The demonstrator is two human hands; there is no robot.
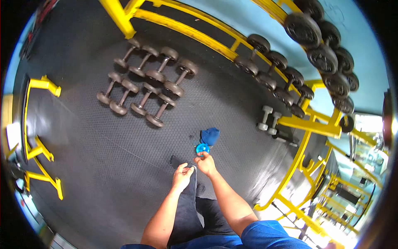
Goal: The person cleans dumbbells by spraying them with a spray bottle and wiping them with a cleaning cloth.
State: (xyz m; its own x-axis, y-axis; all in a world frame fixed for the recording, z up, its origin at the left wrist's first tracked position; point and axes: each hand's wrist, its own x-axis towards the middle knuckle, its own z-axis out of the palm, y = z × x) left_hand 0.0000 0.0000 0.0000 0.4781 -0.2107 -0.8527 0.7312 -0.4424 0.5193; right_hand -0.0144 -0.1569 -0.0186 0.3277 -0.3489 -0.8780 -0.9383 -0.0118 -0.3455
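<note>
My left hand (pixel 181 176) is low in front of my dark trousers (pixel 187 199), its fingers bent together near the lower leg; what they pinch, if anything, is too small to make out. Close to its right, my right hand (pixel 205 164) has curled fingers at the near edge of a round, bright blue object (pixel 202 148). Whether the fingers grip that object or only overlap it is unclear. Just beyond lies a blue cloth (pixel 210 136) on the black floor (pixel 137 153). A dark shoe (pixel 177 161) shows left of my hands.
Several dumbbells (pixel 145 98) stand in two rows on the floor ahead. A yellow rack (pixel 186 30) with more dumbbells (pixel 321 58) runs along the back and right. Two grey dumbbells (pixel 268 120) rest beside it. A yellow-framed bench (pixel 41 149) is at the left.
</note>
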